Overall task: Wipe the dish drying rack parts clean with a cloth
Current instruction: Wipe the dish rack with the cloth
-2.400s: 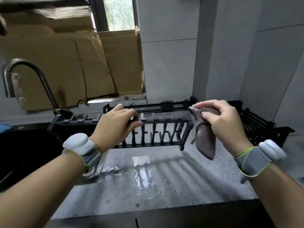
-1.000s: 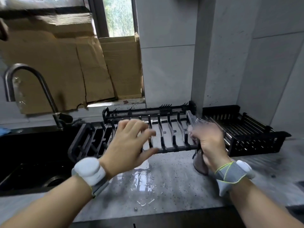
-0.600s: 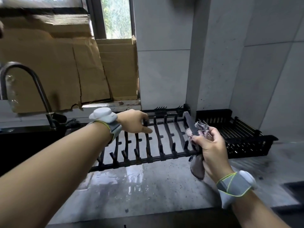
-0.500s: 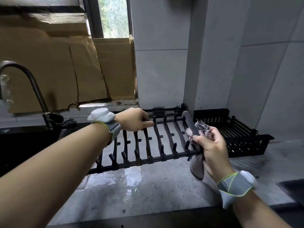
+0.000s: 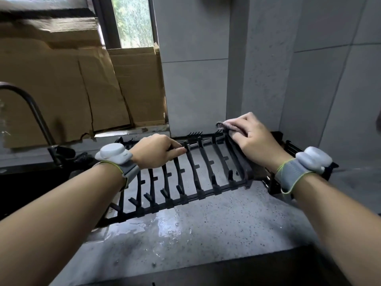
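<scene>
A black plate-holder rack part (image 5: 193,182) with several pegged bars lies nearly flat over the wet grey countertop (image 5: 206,228), partly over the sink edge. My left hand (image 5: 156,153) grips the rack's far rail. My right hand (image 5: 253,137) holds a grey-pink cloth (image 5: 224,125) and presses it against the far end of the rack's right side bar. Most of the cloth is hidden under my fingers.
A second black rack basket (image 5: 288,145) stands behind my right wrist by the tiled wall. The black sink (image 5: 20,182) and curved tap (image 5: 35,112) are at the left. Cardboard sheets (image 5: 82,89) lean against the window. Water pools on the counter.
The rack went from upright to lying nearly flat. My right hand slid with the cloth from the near end of the right bar up to its far end. My left hand keeps hold of the far rail.
</scene>
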The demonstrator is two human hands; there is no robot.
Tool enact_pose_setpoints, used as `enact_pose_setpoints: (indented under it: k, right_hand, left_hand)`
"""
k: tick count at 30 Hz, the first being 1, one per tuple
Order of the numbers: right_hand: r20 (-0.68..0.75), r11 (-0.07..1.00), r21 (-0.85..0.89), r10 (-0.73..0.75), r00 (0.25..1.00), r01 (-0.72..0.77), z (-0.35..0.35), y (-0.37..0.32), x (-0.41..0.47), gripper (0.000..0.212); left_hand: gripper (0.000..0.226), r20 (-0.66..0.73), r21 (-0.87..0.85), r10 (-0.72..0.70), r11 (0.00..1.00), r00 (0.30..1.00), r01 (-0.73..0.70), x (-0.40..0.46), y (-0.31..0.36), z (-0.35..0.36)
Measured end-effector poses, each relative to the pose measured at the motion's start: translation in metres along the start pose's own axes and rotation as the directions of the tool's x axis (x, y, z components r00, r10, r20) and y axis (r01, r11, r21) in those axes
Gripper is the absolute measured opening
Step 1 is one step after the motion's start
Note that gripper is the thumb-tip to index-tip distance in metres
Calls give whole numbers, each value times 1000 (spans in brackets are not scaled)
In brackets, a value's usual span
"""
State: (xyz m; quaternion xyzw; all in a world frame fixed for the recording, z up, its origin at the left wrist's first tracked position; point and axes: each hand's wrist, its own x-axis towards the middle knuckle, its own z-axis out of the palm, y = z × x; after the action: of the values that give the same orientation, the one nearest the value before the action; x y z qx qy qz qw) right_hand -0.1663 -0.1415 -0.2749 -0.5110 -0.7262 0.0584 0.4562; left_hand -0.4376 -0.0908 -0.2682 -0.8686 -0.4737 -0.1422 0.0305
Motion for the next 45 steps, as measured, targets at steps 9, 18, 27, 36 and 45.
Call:
enact_pose_setpoints:
  k: [9, 18, 27, 36, 45]
  right_hand:
    - [93, 988, -116, -94, 991, 104, 2, 4, -32, 23]
    - [-204, 978, 197, 103, 973, -62, 11, -11, -33, 23]
    - [-66, 956, 267, 141, 988, -119, 32, -7, -63, 33]
    - [-125, 980, 185, 93, 988, -69, 45, -5, -72, 28]
    - [51, 994, -38, -96, 994, 98, 77, -23, -95, 22]
  left_hand:
    - [39, -67, 18, -157, 987, 985, 158, -2, -22, -5]
    - [48, -7, -285, -553, 800, 833, 528, 9, -18, -25]
    - [17, 206, -795, -746, 249, 633, 553, -30, -47, 9]
    - [50, 255, -881, -851, -9, 460, 473, -58, -80, 50]
    - [46, 246, -905, -878, -56, 410, 422, -49, -80, 49]
